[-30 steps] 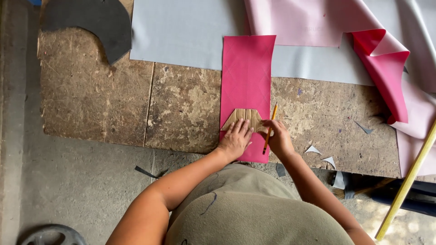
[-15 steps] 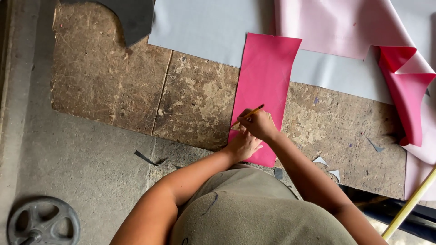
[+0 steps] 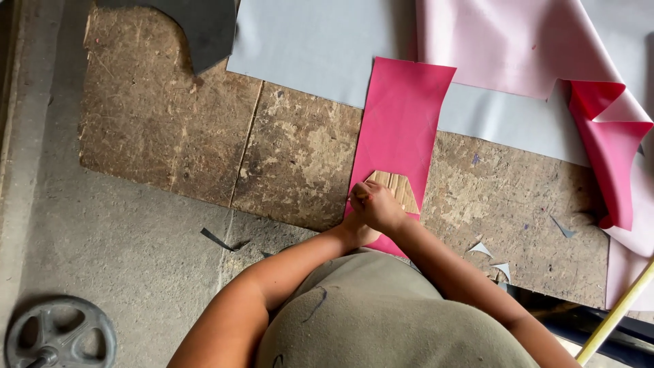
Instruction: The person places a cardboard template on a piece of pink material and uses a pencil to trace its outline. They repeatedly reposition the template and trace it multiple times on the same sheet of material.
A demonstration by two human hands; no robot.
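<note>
A long bright pink strip (image 3: 402,123) lies on a worn wooden board (image 3: 163,136). On the strip's near end rests a small tan wooden template (image 3: 397,187) with angled corners. My right hand (image 3: 380,206) is closed on a pencil (image 3: 356,197) whose tip is at the template's left edge. My left hand (image 3: 355,232) lies just below and partly under the right hand, at the strip's near end. Its fingers are hidden.
A grey sheet (image 3: 320,41), a pale pink sheet (image 3: 497,48) and a folded pink piece (image 3: 613,150) lie at the back and right. A dark grey cut-out (image 3: 204,27) is at the top. Small scraps (image 3: 487,249), a metal wheel (image 3: 58,337) and a yellow stick (image 3: 616,313) are nearby.
My right hand has moved from the template's right side to its left edge, crossing over my left hand. The camera view has shifted left and down.
</note>
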